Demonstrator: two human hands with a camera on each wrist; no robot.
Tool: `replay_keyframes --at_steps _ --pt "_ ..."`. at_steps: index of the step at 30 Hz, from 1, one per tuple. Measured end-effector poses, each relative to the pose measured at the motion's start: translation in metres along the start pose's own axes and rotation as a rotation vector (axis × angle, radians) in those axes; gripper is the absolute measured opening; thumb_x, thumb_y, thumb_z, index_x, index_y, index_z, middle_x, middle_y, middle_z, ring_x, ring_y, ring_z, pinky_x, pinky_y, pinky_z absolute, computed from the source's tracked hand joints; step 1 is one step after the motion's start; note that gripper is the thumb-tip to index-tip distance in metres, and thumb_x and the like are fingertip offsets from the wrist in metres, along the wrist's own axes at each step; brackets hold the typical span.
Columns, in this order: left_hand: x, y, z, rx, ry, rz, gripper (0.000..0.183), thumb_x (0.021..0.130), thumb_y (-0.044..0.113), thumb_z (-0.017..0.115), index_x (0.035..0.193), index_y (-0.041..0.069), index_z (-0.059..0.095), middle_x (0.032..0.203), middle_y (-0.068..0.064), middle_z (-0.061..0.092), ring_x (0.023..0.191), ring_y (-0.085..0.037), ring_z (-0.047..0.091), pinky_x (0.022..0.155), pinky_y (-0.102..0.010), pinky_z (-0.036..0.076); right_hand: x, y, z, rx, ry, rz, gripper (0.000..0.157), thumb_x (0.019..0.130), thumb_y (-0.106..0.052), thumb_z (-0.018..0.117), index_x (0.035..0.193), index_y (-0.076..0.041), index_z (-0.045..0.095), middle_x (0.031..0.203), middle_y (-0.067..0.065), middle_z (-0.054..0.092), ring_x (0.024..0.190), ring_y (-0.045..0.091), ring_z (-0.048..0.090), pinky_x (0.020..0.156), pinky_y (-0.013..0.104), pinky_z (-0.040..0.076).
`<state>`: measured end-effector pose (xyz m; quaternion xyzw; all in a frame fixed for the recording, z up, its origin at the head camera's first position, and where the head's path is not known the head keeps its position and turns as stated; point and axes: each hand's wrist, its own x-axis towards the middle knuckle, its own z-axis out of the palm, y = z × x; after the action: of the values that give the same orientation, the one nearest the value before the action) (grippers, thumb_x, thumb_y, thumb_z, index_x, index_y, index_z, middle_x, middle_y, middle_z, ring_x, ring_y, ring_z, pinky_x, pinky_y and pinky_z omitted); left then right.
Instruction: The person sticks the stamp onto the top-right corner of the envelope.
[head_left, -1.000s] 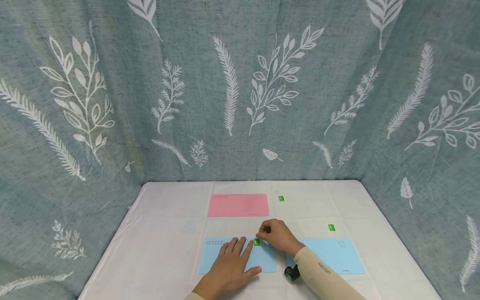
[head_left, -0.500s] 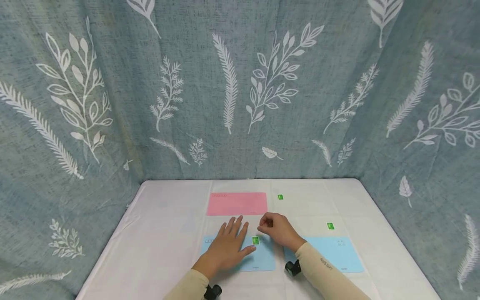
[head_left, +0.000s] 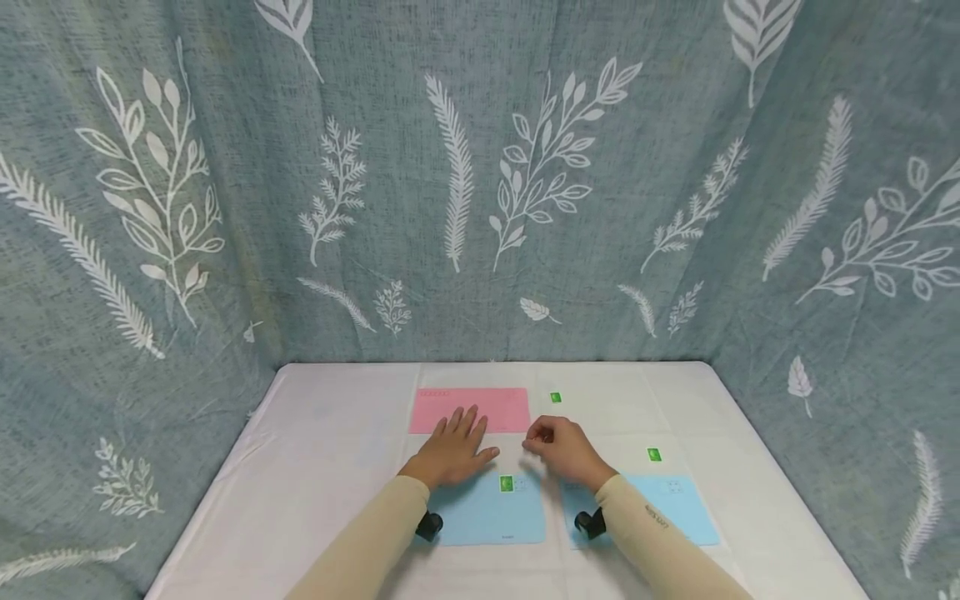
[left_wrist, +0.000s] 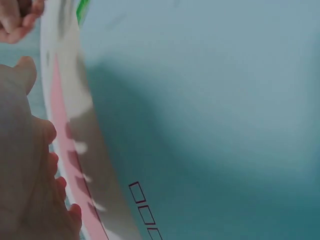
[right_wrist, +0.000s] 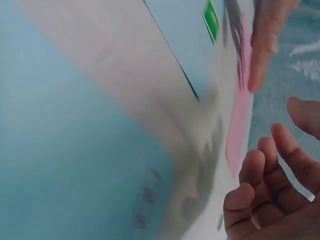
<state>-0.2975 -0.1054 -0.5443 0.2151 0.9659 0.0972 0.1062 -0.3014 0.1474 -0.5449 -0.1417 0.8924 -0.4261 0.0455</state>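
My left hand (head_left: 450, 454), fingers spread and straight, hovers between the pink envelope (head_left: 506, 408) and the left blue envelope (head_left: 487, 525). Its fingertips overlap the pink one's near edge in the head view; the left wrist view shows the hand raised, casting shadows. A green stamp (head_left: 506, 483) lies near the top right of the left blue envelope, beside a faint printed box. To the right, my right hand (head_left: 566, 450) hangs above the table with fingers loosely curled. Thumb and forefinger stand apart in the right wrist view, and nothing shows between them.
Partly under the right forearm lies a second blue envelope (head_left: 678, 508) with a printed stamp box. One loose green stamp (head_left: 556, 397) lies right of the pink envelope, another green stamp (head_left: 655, 454) farther right. A patterned curtain (head_left: 480, 208) encloses the white table (head_left: 330, 450).
My left hand has lifted off the left blue envelope and moved forward to the pink one. The right hand has drawn away from the stamp, slightly forward and right. The stamp stays on the envelope.
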Motion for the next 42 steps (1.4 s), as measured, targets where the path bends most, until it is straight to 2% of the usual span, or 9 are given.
replay_keyframes --at_steps 5,9,17,25,32,38,42 --pt "0.008 -0.005 0.001 0.019 0.003 -0.022 0.077 0.114 0.059 0.038 0.172 0.009 0.030 0.179 -0.013 0.019 0.165 -0.036 0.014 0.130 -0.054 0.014 0.022 0.008 -0.017 0.010 0.047 0.048 0.007 0.102 -0.015 0.078 0.098 -0.010 0.077 0.088 -0.002 0.070 0.081 0.016 0.063 0.079 0.038 0.053" --pt "0.009 -0.005 0.005 0.007 0.000 -0.016 0.076 0.113 0.060 0.039 0.172 0.011 0.033 0.179 -0.012 0.022 0.165 -0.036 0.015 0.130 -0.055 0.015 0.039 0.019 -0.031 0.006 0.089 0.105 0.007 0.103 -0.014 0.077 0.099 -0.008 0.079 0.093 0.000 0.073 0.088 0.018 0.065 0.082 0.040 0.054" --pt "0.007 -0.002 0.015 -0.014 -0.001 -0.009 0.076 0.114 0.059 0.040 0.171 0.009 0.033 0.178 -0.012 0.024 0.164 -0.037 0.017 0.130 -0.056 0.015 0.064 0.043 -0.046 0.015 0.129 0.163 0.010 0.104 -0.013 0.074 0.104 -0.005 0.081 0.097 0.005 0.076 0.088 0.023 0.067 0.080 0.040 0.054" --pt "0.005 0.010 0.018 0.000 -0.014 0.006 0.076 0.113 0.060 0.039 0.171 0.011 0.034 0.178 -0.011 0.025 0.164 -0.037 0.018 0.130 -0.056 0.016 0.069 0.066 -0.045 0.046 0.145 0.273 0.010 0.105 -0.010 0.072 0.107 -0.004 0.079 0.103 0.007 0.075 0.093 0.024 0.066 0.078 0.037 0.054" --pt "0.005 0.016 0.015 0.038 -0.010 -0.005 0.075 0.113 0.061 0.040 0.171 0.014 0.035 0.178 -0.008 0.028 0.164 -0.034 0.022 0.130 -0.054 0.019 0.076 0.071 -0.040 -0.021 0.205 0.245 0.007 0.102 -0.010 0.074 0.103 -0.006 0.080 0.103 0.009 0.074 0.095 0.028 0.063 0.086 0.045 0.053" --pt "0.009 0.017 0.010 0.064 -0.017 -0.008 0.074 0.113 0.060 0.040 0.171 0.014 0.037 0.177 -0.010 0.029 0.162 -0.036 0.024 0.128 -0.056 0.022 0.086 0.068 -0.038 -0.131 0.180 0.206 0.005 0.097 -0.009 0.080 0.100 -0.006 0.079 0.092 0.006 0.071 0.085 0.026 0.062 0.083 0.048 0.053" --pt "0.009 0.015 0.007 0.075 -0.010 -0.009 0.073 0.114 0.060 0.040 0.170 0.014 0.038 0.176 -0.010 0.030 0.162 -0.036 0.026 0.127 -0.057 0.025 0.091 0.065 -0.038 -0.121 0.157 0.230 0.006 0.094 -0.008 0.082 0.097 -0.006 0.077 0.089 0.006 0.069 0.083 0.025 0.062 0.081 0.046 0.053"
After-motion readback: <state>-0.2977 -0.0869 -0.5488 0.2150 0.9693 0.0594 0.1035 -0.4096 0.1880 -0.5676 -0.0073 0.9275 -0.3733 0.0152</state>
